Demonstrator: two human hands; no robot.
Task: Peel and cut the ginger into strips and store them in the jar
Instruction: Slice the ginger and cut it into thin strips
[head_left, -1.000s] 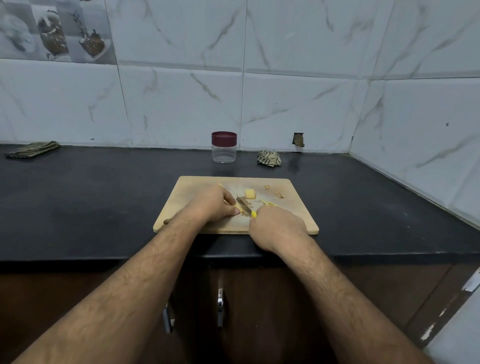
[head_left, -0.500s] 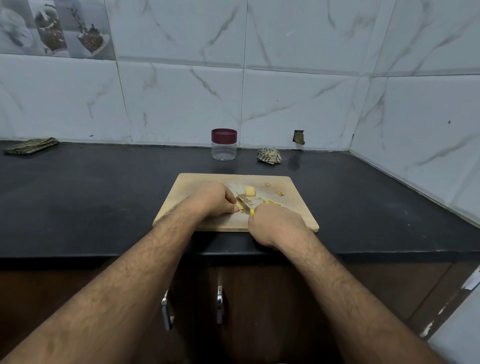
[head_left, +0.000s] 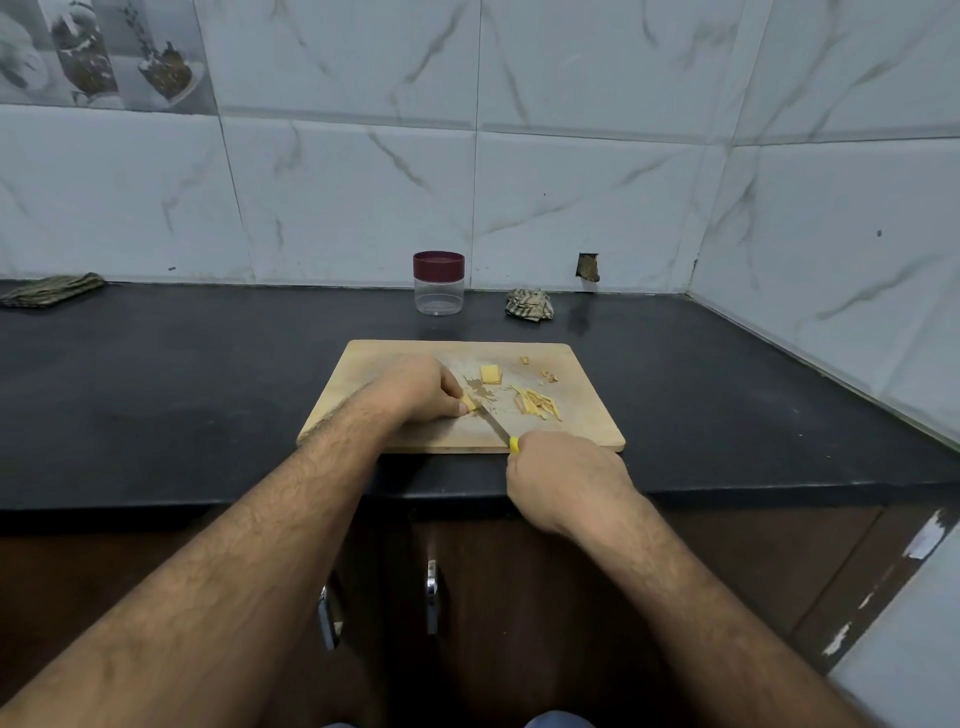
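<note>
On the wooden cutting board (head_left: 363, 379) my left hand (head_left: 415, 389) pinches a small yellow ginger piece (head_left: 470, 401) against the wood. My right hand (head_left: 566, 480) grips the yellow handle of a knife (head_left: 493, 422) at the board's near edge; the blade runs up to the held piece. A square ginger slab (head_left: 490, 373) lies just beyond. A pile of thin ginger strips (head_left: 535, 402) sits to the right. The clear jar (head_left: 439, 291) with a maroon lid stands shut behind the board by the wall.
Peel scraps (head_left: 548, 375) lie at the board's far right. A crumpled cloth (head_left: 529, 304) sits right of the jar, and a folded cloth (head_left: 52, 288) lies far left on the black counter (head_left: 156, 389). Tiled walls close the back and right. Cabinet handles (head_left: 431, 592) are below.
My right hand has drawn back toward the counter's front edge, exposing more blade and the pile of strips. My left hand stays on the ginger piece.
</note>
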